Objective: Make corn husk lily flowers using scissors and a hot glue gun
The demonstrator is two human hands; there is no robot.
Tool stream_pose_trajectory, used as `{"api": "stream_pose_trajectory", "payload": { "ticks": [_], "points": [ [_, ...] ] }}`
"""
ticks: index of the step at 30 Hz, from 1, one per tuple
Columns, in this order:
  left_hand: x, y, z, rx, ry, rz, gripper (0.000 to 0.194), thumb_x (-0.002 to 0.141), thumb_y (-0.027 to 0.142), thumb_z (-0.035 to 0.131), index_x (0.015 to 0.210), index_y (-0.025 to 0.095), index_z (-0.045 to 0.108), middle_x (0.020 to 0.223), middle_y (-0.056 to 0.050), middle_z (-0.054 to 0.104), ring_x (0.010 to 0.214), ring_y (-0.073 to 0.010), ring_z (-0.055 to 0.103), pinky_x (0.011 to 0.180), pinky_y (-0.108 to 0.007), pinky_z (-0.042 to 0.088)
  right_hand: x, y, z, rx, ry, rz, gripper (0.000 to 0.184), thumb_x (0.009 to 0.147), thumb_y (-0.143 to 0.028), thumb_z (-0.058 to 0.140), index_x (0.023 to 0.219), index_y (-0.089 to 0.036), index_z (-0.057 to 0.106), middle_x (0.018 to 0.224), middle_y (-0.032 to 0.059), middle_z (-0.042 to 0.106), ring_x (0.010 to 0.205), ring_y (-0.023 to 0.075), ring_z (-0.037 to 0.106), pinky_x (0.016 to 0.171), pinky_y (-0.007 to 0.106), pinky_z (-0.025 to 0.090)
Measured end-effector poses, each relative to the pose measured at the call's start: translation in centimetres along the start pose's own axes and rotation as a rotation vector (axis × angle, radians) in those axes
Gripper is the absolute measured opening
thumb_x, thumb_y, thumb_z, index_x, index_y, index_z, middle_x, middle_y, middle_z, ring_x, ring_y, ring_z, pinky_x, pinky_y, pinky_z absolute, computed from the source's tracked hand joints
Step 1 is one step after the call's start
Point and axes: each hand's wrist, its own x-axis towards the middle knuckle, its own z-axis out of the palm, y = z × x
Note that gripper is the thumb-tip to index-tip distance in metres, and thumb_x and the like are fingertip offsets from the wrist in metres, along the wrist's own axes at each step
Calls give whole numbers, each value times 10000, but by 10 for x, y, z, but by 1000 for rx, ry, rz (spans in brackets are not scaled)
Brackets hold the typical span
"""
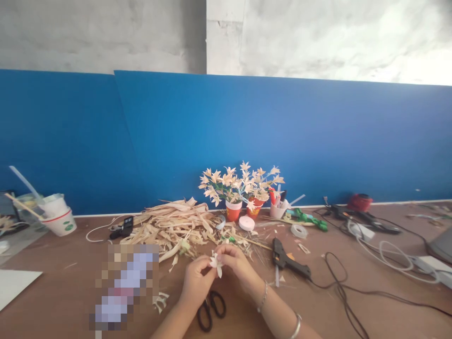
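My left hand [195, 282] and my right hand [236, 263] meet over the brown table [70, 292], both pinched on a small pale straw flower [216, 263] held between the fingertips. Black-handled scissors [211, 310] lie on the table just under my left wrist. A heap of dried straw leaves [173, 226] lies right behind my hands. My right wrist wears bracelets.
Red cups with finished straw flowers [242, 188] stand against the blue board [247, 136]. A black glue gun [287, 260] with its cord lies right of my hands. Tape rolls [299, 230], cables and a power strip [429, 266] sit at right; white cups [58, 216] at left.
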Motion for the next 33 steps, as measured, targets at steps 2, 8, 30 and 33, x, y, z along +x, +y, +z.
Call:
{"api": "stream_pose_trajectory", "payload": {
  "ticks": [2, 8, 30, 33],
  "points": [
    [-1, -1, 0, -3, -12, -14, 205, 713, 125, 544, 522, 172, 601, 588, -1, 582, 596, -131, 553, 581, -203, 416, 1, -1, -2, -2, -11, -35, 105, 603, -232, 658, 594, -164, 578, 685, -6, 546, 616, 116, 468, 587, 234, 368],
    [0, -1, -1, -13, -14, -73, 204, 694, 119, 520, 506, 170, 584, 551, 12, 548, 561, -121, 526, 547, -195, 408, 1, -1, -7, -295, 8, -291, 114, 673, -253, 656, 634, -173, 585, 774, 18, 551, 722, 141, 501, 657, 254, 388],
    [-1, -9, 0, -49, -44, -193, 175, 695, 133, 508, 548, 163, 599, 539, 12, 571, 538, -128, 548, 501, -198, 419, 1, -3, -7, -205, -18, -153, 133, 681, -290, 636, 733, -168, 632, 757, 16, 579, 704, 144, 516, 665, 259, 397],
    [0, -9, -2, 28, 17, -175, 184, 693, 138, 503, 532, 165, 588, 547, 5, 579, 559, -140, 554, 511, -206, 417, 1, -5, -6, -187, 35, -79, 120, 681, -289, 608, 695, -170, 615, 648, -13, 560, 632, 129, 494, 623, 245, 375]
  ]
}}
